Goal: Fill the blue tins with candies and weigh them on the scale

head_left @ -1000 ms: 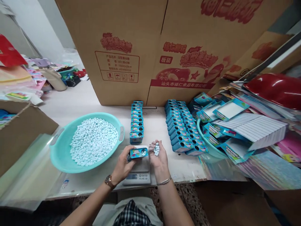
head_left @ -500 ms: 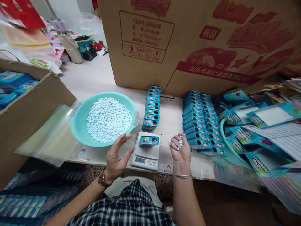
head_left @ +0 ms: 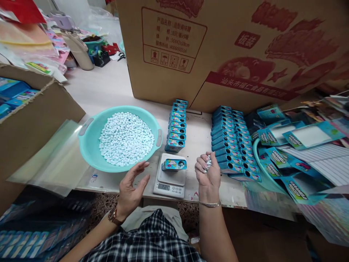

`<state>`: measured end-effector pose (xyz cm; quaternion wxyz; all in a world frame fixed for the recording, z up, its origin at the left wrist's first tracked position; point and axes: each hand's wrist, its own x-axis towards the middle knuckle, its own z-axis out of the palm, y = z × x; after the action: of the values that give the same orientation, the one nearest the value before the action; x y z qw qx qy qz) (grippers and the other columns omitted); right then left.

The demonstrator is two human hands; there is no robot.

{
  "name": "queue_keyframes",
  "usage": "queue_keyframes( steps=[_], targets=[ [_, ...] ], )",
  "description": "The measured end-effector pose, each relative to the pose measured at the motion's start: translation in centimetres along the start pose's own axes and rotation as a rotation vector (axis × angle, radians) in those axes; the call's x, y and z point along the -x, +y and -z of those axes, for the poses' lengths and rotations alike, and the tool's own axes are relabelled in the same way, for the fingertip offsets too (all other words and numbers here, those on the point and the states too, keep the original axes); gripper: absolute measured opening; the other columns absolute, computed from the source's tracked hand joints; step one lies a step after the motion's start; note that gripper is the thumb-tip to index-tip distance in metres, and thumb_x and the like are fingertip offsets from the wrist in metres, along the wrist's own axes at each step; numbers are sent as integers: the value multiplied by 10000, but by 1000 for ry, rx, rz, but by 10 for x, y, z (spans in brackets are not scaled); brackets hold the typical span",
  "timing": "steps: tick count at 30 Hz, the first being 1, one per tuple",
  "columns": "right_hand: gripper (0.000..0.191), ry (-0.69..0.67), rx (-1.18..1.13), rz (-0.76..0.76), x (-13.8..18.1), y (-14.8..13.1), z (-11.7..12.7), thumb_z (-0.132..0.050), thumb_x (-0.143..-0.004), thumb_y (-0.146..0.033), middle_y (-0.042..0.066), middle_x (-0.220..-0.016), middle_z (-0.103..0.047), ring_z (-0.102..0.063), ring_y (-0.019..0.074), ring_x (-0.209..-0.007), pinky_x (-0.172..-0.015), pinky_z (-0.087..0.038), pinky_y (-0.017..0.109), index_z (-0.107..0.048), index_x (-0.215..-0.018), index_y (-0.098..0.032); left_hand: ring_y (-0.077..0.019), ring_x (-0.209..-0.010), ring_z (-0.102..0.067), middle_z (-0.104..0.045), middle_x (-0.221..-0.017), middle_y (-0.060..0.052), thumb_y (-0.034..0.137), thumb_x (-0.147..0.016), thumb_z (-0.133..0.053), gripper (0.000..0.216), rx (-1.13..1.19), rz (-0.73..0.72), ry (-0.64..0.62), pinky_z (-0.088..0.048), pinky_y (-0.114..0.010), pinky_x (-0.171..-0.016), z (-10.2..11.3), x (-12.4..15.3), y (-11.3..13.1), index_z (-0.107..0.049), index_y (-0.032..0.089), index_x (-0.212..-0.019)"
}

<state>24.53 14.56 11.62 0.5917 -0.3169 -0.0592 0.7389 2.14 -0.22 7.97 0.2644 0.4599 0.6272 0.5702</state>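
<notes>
My right hand [head_left: 207, 174] is curled palm up around a small heap of pale candies [head_left: 208, 164], to the right of the scale. My left hand [head_left: 133, 191] holds nothing; its thumb and fingers are apart, between the basin and the scale. On the white digital scale [head_left: 171, 178] stands a small blue candy box [head_left: 174, 164] with a round hole in its top. The turquoise basin [head_left: 88, 147] holds a large pile of pale blue-white candies [head_left: 127, 138]. Behind the scale runs a row of similar blue boxes [head_left: 176, 136].
Two rows of blue boxes [head_left: 229, 145] stand right of my right hand, beside a turquoise tub [head_left: 257, 156] heaped with flat cartons [head_left: 300, 189]. A big cardboard carton [head_left: 174, 85] closes off the back. Another cardboard box [head_left: 54, 105] stands at left, near clear plastic sheets [head_left: 58, 156].
My left hand has drawn slightly left and down, away from the scale. The display reading looks different. My right hand keeps its candies, and the view has shifted a little.
</notes>
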Motion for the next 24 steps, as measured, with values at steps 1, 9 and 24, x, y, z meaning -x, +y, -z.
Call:
queue_keyframes(
  steps=[1, 9, 24],
  targets=[
    [165, 2, -5, 2, 0, 2, -3, -563, -935, -303, -96, -573, -424, -352, 26, -372, -305, -242, 119, -538, -817, -191, -245, -1137, -643, -668, -1229, -101, 254, -873, -643, 451, -11, -6, -15, -539, -457, -995, 0, 0, 1, -537, 210, -1309],
    [182, -23, 14, 35, -2, 19, -22, -619, -904, -329, -103, -584, -427, -385, 22, -402, -346, -289, 128, -523, -829, -195, -260, -1281, -524, -561, -1357, -121, 249, -862, -651, 576, -262, -341, -268, -446, -486, -1100, -21, -28, 29, -441, 228, -1398],
    [194, -64, 58, 81, 1, 28, -34, -628, -899, -340, -101, -582, -421, -350, 24, -392, -333, -263, 126, -534, -829, -185, -269, -1276, -482, -530, -1346, -126, 241, -818, -690, 625, -302, -359, -442, -423, -473, -1097, -52, -54, 26, -433, 217, -1387]
  ],
)
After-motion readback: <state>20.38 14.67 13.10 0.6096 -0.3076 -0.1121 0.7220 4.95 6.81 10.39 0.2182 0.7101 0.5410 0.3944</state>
